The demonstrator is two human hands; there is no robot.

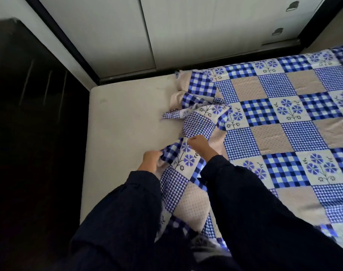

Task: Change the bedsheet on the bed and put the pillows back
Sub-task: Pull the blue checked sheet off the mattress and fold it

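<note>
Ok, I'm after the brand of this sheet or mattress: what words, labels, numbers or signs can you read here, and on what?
None can be read.
The sheet shows only checks, dots and flowers, no lettering.
The bare mattress has no tag or print in view.
The white cupboard doors and the dark panel on the left are plain.

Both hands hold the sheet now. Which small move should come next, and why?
Probably pull the gathered edge of the bedsheet leftward: both the left hand and right hand grip it, it lies crumpled, and the mattress beside it is bare.
</note>
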